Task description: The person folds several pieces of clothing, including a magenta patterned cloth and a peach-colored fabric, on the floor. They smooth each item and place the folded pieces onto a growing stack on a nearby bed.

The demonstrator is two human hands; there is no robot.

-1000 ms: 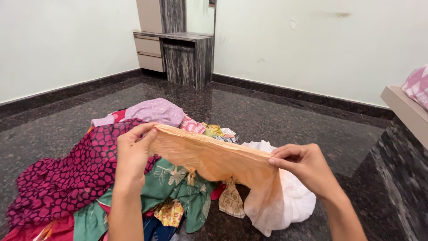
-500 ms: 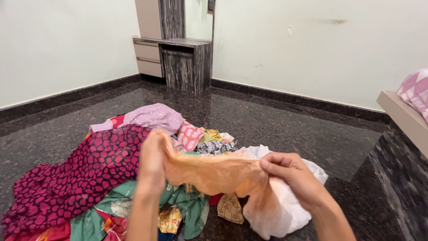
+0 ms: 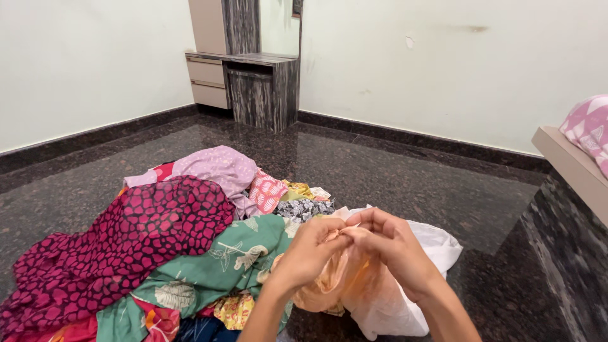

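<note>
My left hand [image 3: 310, 248] and my right hand [image 3: 389, 244] meet in front of me, both pinching the top edge of a thin peach-orange cloth [image 3: 339, 282]. The cloth hangs folded in half below my fingers. It dangles over a white garment [image 3: 418, 278] lying on the dark floor. A heap of clothes lies to the left, with a green leaf-print piece [image 3: 221, 266] closest to my left hand and a magenta spotted piece [image 3: 126, 244] beyond it.
A lilac garment [image 3: 215, 166] and a pink patterned one [image 3: 266, 190] top the heap. A grey dresser with drawers [image 3: 253, 85] stands in the far corner. A raised ledge [image 3: 573, 168] with a pink-and-white cushion [image 3: 589, 130] runs along the right.
My hands were apart, holding the peach cloth stretched wide. They have come together, folding the cloth in half so it hangs doubled.
</note>
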